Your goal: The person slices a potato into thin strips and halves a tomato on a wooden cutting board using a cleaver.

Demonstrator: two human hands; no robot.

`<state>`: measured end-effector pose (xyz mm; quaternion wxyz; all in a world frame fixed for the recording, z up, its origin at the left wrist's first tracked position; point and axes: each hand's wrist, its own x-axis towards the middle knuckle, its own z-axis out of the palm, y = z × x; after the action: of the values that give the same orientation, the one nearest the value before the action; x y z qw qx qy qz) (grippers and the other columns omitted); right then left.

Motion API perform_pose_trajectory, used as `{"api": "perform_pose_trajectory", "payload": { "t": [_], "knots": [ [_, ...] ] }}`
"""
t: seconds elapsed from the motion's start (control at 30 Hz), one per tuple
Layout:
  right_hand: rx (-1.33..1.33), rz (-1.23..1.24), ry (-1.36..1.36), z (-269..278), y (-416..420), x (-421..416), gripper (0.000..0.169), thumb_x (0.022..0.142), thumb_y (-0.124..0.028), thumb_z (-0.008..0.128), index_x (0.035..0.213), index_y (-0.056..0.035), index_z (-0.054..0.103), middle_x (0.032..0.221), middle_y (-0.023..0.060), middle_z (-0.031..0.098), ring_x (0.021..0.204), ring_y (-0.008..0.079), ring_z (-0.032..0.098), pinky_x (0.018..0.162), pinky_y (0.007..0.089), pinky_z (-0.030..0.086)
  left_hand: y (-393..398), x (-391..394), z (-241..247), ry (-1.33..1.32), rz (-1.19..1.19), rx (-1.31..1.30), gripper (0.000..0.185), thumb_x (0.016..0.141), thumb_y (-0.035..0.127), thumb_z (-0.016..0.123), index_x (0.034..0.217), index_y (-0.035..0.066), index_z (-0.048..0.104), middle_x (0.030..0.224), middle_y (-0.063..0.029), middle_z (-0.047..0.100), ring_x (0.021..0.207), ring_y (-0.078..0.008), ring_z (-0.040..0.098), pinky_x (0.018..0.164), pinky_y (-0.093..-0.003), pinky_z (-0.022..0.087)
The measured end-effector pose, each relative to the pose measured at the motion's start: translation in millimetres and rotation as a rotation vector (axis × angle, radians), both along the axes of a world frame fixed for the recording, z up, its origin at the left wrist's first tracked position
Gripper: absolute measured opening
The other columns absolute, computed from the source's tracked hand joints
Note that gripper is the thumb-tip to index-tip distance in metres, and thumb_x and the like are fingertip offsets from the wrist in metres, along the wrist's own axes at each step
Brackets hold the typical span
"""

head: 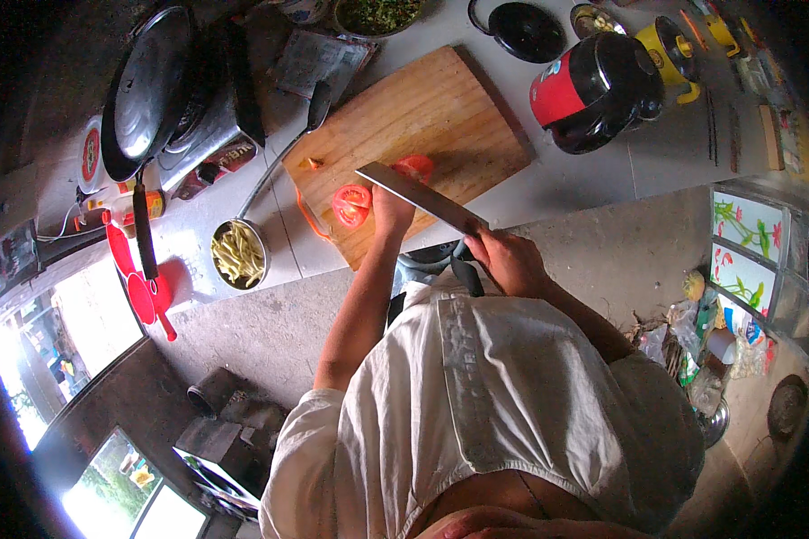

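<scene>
My right hand (511,261) grips the handle of a kitchen cleaver (426,197). The blade points up and to the left, over the near part of a wooden cutting board (438,101). Beside a cut tomato half (352,206), its cut face up, is my left hand (392,214). Its fingers are partly covered by the blade, so I cannot tell whether they hold anything. More red tomato (415,166) lies just beyond the blade. A small orange scrap (314,163) rests near the board's left edge, and a thin red strip (310,217) hangs along that edge.
Left of the board, a long-handled metal ladle (264,266) holds pale cut strips (237,252). A black wok (150,87) stands at upper left, above red plastic scoops (150,296). To the right are a red-and-black appliance (593,87), a black lid (527,32) and a yellow pot (664,50).
</scene>
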<state>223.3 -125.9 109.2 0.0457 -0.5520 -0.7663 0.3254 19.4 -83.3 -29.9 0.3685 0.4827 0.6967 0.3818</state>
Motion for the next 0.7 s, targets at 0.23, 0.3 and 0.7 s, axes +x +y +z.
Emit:
{"api": "perform_pose_trajectory", "payload": {
  "t": [0.23,0.3,0.7],
  "knots": [
    [0.011,-0.002,0.006,-5,11,-15,0.028,0.09,-0.033,0.049,0.104,-0.0085,0.053,0.07,0.0177,0.062,0.061,0.0364,0.061,0.053,0.0453,0.049,-2,-1,-11,-0.054,0.025,0.093,0.012,0.074,0.011,0.061,0.083,0.003,0.06,0.083,-0.0147,0.062,0.08,-0.031,0.059,0.072,-0.04,0.046],
    [0.044,-0.025,0.05,-10,16,-22,0.028,0.089,-0.032,0.049,0.099,-0.0076,0.056,0.068,0.0179,0.061,0.059,0.0363,0.06,0.052,0.0448,0.048,-1,1,-12,-0.099,0.039,0.079,0.013,0.073,0.011,0.062,0.083,0.004,0.06,0.082,-0.0146,0.062,0.08,-0.0314,0.059,0.074,-0.0405,0.045],
    [-0.203,-0.244,0.393,-18,29,-8,0.033,0.094,-0.032,0.04,0.086,-0.0031,0.054,0.061,0.0168,0.054,0.057,0.0308,0.055,0.053,0.0397,0.042,-5,4,14,0.185,0.025,-0.115,0.057,0.066,0.02,0.071,0.116,0.005,0.05,0.108,-0.0202,0.053,0.105,-0.0356,0.048,0.091,-0.0414,0.041]
  ]
}}
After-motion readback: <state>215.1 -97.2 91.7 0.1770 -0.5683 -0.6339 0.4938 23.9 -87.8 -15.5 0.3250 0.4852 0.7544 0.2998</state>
